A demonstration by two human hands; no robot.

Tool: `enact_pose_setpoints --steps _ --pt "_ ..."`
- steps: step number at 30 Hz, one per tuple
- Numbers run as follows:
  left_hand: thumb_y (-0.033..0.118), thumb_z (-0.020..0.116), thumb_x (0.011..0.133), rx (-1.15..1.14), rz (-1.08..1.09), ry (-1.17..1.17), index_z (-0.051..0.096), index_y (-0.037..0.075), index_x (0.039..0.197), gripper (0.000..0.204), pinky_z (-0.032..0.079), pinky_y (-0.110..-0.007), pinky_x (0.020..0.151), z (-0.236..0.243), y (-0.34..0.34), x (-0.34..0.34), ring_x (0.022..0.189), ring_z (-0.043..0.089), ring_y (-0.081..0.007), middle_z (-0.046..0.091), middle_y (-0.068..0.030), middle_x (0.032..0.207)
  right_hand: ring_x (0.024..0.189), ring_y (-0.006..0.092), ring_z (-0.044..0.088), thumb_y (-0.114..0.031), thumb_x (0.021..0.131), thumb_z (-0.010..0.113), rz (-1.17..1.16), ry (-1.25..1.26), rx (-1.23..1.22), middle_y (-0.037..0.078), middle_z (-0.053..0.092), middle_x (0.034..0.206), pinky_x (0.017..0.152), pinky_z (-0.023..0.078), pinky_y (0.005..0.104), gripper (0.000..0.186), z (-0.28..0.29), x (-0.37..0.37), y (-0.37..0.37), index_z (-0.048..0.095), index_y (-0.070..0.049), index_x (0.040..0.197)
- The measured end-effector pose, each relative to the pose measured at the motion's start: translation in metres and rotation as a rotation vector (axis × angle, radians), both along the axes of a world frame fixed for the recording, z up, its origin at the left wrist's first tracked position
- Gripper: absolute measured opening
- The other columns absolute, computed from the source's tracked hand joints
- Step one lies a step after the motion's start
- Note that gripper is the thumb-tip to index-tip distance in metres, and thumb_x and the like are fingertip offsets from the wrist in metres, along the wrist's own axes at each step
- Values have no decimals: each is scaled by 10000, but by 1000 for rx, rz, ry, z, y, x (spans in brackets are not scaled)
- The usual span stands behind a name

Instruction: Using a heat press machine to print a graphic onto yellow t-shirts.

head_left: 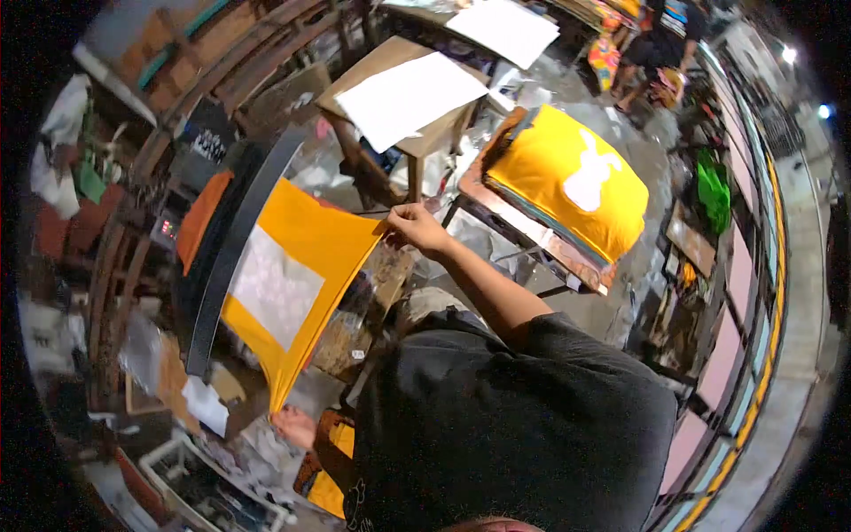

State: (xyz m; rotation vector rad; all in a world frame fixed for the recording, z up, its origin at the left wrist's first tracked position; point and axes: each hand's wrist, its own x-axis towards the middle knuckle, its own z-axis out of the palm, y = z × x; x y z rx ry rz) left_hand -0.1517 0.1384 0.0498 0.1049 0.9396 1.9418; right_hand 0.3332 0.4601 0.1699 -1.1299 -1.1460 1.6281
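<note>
Yellow cloth (341, 239) stretches taut to the right of the dark machine (232, 244), carrying a pale square (275, 288) close beside the machine's long edge. The right hand (417, 228) pinches an outer corner well apart from the machine; the left hand (294, 427), below and right of the machine, has its fingers closed on a bunched lower corner. This uneven pull could skew the square or send creases beneath it, and a slip by the left fingers could let the edge fold over. Whether the cloth's far edge is trapped at the machine is hard to make out; if so, tugging might overstretch it. Farther right of the machine, a rabbit-printed yellow piece (536, 146) covers a stand (483, 202), which a careless swing of the right forearm (492, 279) could bump.
</note>
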Motion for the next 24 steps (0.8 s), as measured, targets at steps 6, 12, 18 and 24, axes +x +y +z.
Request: enact_pose_setpoints --steps 6,12,18,24 --pt "353 494 998 -66 66 478 564 48 988 313 400 -302 761 192 63 112 781 475 -163 532 -38 864 636 150 655 -88 908 577 -186 320 -65 73 592 684 520 524 243 180 77 91 -75 525 -40 742" --pt "353 471 1005 97 -70 452 566 35 1081 340 405 -294 807 283 98 173 842 508 -152 549 -40 920 632 163 614 15 873 515 -270 472 50 52 577 781 621 552 291 286 168 179 -165 528 -62 1148" --pt "354 506 976 167 -335 340 572 52 1156 358 457 -347 851 314 174 239 966 572 -192 614 -57 1047 696 195 663 -21 881 585 -532 384 290 138 655 851 635 571 296 149 207 273 -261 622 58 1002" --pt "316 467 993 361 -811 382 614 47 1078 319 464 -328 823 342 275 375 925 595 -182 642 -70 1003 718 185 678 -50 910 559 -950 324 479 144 674 849 652 564 264 168 219 340 -300 618 54 1027"
